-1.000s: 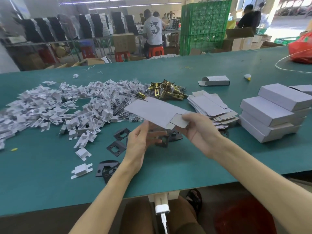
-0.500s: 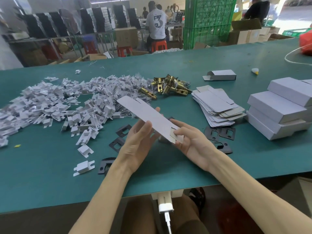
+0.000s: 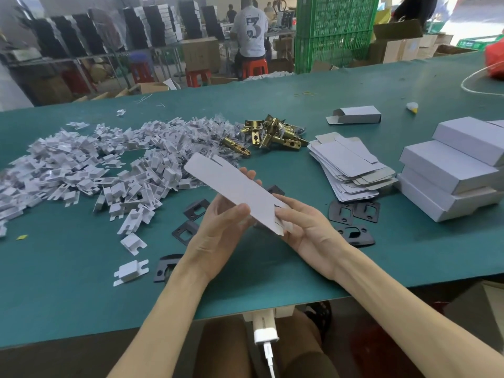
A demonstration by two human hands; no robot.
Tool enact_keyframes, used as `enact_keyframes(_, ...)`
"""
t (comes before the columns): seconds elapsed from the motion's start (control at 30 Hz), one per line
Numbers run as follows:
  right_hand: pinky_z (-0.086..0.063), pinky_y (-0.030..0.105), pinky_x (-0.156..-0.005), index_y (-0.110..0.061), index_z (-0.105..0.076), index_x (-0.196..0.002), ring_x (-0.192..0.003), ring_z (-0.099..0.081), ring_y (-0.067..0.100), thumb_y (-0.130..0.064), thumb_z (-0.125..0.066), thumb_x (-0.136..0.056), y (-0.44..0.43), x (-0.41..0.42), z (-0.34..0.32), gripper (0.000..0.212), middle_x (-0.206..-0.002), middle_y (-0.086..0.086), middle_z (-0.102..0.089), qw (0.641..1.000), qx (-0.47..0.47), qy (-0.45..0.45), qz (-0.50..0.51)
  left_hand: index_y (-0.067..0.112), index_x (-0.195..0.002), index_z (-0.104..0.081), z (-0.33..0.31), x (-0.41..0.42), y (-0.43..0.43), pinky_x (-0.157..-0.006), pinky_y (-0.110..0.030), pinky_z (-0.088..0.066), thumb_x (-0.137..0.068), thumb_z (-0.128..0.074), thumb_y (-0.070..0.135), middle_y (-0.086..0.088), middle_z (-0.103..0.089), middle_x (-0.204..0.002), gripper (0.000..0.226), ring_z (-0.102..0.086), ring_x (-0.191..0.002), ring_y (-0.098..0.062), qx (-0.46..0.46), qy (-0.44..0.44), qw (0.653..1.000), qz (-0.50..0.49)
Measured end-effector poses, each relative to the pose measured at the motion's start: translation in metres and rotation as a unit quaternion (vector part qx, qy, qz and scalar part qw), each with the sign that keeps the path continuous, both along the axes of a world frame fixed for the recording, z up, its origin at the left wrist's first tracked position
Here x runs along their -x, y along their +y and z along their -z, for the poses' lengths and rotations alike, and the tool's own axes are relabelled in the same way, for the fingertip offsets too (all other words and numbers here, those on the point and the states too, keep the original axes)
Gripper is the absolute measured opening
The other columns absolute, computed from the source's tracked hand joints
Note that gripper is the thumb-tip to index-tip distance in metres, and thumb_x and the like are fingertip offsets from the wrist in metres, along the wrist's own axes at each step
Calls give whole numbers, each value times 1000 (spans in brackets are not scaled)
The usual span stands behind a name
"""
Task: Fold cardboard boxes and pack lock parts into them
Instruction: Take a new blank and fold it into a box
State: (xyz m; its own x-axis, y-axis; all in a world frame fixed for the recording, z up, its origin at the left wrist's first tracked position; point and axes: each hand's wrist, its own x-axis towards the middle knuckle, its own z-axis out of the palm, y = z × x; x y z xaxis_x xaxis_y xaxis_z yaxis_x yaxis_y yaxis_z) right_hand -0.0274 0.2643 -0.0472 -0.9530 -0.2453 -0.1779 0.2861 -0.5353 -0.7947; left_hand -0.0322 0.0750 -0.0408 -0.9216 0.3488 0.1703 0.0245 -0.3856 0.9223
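Note:
A flat white cardboard box blank (image 3: 234,186) is held tilted above the green table (image 3: 272,282), between both hands. My left hand (image 3: 218,236) grips its left side, thumb on top and fingers underneath. My right hand (image 3: 308,227) pinches the near end by its flap. A stack of flat blanks (image 3: 351,167) lies to the right. Brass latch parts (image 3: 270,135) sit in a heap behind it. Black strike plates (image 3: 351,214) lie scattered under and around my hands.
A wide pile of white folded card inserts (image 3: 90,173) covers the left of the table. Folded white boxes (image 3: 452,170) are stacked at the right. One open box (image 3: 354,115) lies farther back. People work at benches beyond the table.
The blank has turned from facing me flat to a narrow, edge-on tilt, and both hands have drawn it closer and lower. The view has shifted slightly.

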Motion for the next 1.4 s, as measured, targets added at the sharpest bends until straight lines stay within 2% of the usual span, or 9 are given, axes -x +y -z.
enact_keyframes(0.1,-43,45,-108,2,-56,-136,-115,-58,34,-2,-61,-96,0,-1,1,41,-134,21,-65,1000,-5,11,-1,6,-155,-42,-2,0,0,-117,-53,-38,-71,-93,45,-9,-52,-155,106,-49,-143,-27,-5,-11,1000,-22)
enact_keyframes(0.27,-56,21,-72,2,-59,-134,-108,-64,25,-8,-66,-93,-1,-2,0,42,-130,18,-68,1000,-25,18,-5,3,-153,-44,-2,0,0,-107,-43,-46,-68,-93,49,-16,-50,-156,108,-50,-143,-28,-17,-17,999,-49)
enact_keyframes(0.43,-54,25,-75,-1,-57,-135,-94,-71,23,-15,-73,-85,-3,-3,-1,54,-121,16,-71,999,-35,38,-9,6,-134,-57,-1,0,1,-106,-41,-45,-70,-92,49,-12,-61,-141,84,-58,-132,-26,-25,-29,997,-66)
enact_keyframes(0.6,-49,35,-87,3,-62,-125,-104,-63,30,-9,-58,-97,-2,-2,4,31,-119,16,-70,997,-52,60,-9,13,-129,-65,-1,3,2,-112,-42,-47,-67,-93,48,-8,-67,-126,77,-62,-118,-22,-91,-76,985,-126)
enact_keyframes(0.77,-54,32,-91,-4,-69,-122,-105,-64,22,-38,-57,-94,-4,-4,2,45,-119,10,-70,996,-42,80,-15,14,-126,-69,3,3,1,-94,-36,-59,-99,-68,34,-7,-74,-123,34,-71,-110,-19,-72,-98,981,-149)
enact_keyframes(0.93,-52,44,-104,-9,-69,-122,-112,-68,28,-66,-48,-88,-8,-5,0,69,-125,17,-70,995,-60,74,-3,11,-125,-69,0,2,5,-90,-33,-61,-96,-66,29,-10,-75,-123,34,-72,-108,-21,-42,-99,984,-142)
enact_keyframes(1.0,-50,49,-104,-10,-70,-122,-114,-67,32,-64,-52,-87,-8,-5,0,66,-125,19,-70,993,-82,86,-3,10,-127,-68,1,2,7,-91,-35,-61,-94,-67,26,-12,-74,-124,36,-72,-108,-23,-18,-86,986,-140)
enact_keyframes(1.23,-58,30,-73,4,-70,-110,-88,-71,22,-45,-56,-98,-10,-9,4,52,-103,11,-76,979,-163,118,-9,8,-124,-71,4,-1,8,-86,-34,-61,-95,-71,22,-17,-74,-123,32,-74,-106,-28,10,-61,989,-132)
enact_keyframes(1.4,-56,38,-75,8,-66,-115,-89,-68,29,-36,-53,-103,-9,-8,5,48,-105,17,-74,979,-172,107,-5,6,-123,-69,4,-2,14,-80,-33,-62,-100,-64,31,-15,-76,-117,34,-75,-101,-27,18,-79,984,-158)
